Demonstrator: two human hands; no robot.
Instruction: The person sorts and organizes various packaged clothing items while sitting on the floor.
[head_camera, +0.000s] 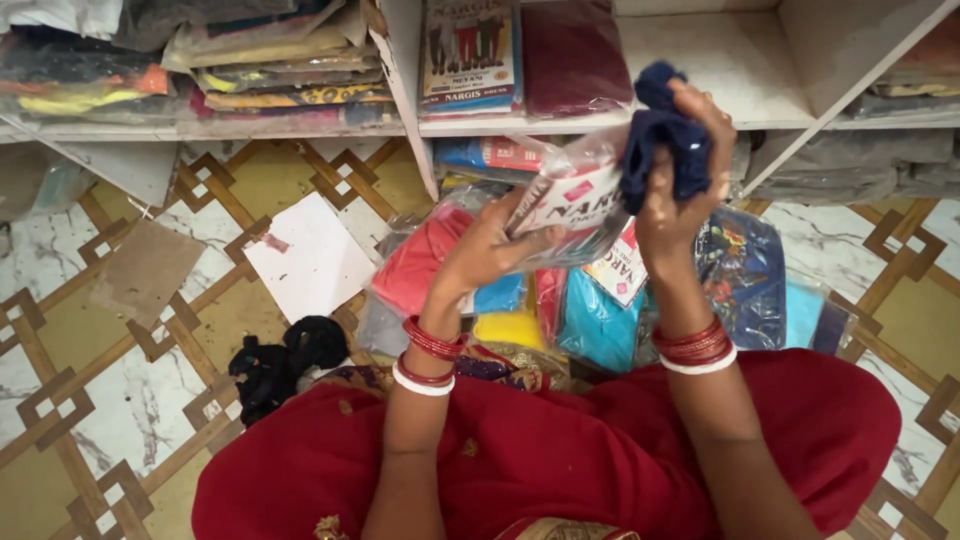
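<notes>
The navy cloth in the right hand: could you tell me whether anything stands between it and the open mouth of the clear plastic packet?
Nothing visible does. The right hand grips the bunched navy cloth right at the mouth of the clear plastic packet, which the left hand holds from below; cloth and packet already touch.

A clothing shop: white shelves (700, 60) stacked with bagged garments (280, 60), more packets (600, 320) heaped on the patterned floor (100, 400).
</notes>
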